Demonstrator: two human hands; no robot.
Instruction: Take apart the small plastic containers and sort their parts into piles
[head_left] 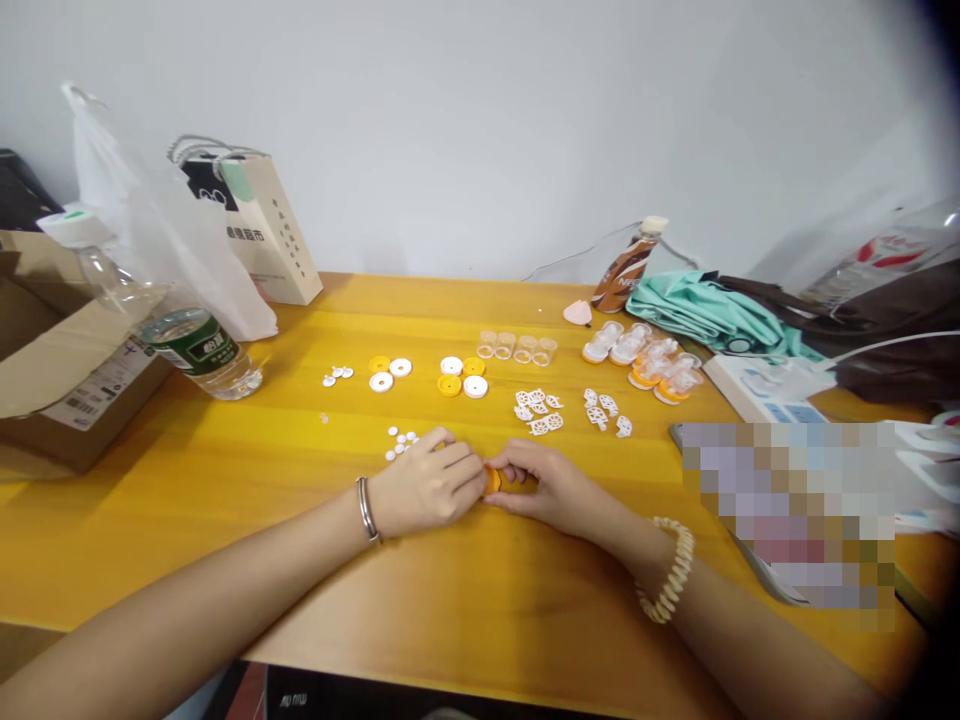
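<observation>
Between my two hands is a small orange round plastic piece [492, 481], mostly covered by fingers. My left hand [435, 483] is closed around its left side. From the right, my right hand [541, 484] pinches it between thumb and fingers. Small white caps [401, 441] lie just behind my left hand. Farther back are white and yellow discs [475, 386] in two groups. Beyond my right hand lie white openwork pieces [538, 405] and clear little cylinders [525, 348] in a row. Several assembled clear-topped pieces [643, 350] with white and orange bases stand at the back right.
At left stand a water bottle [202, 350], a cardboard box [82, 390], a white plastic bag [150, 210] and a paper bag [270, 230]. At right are a brown drink bottle [630, 262], a folded teal umbrella [712, 310], a power strip [765, 390] and a blurred-out flat object [787, 520].
</observation>
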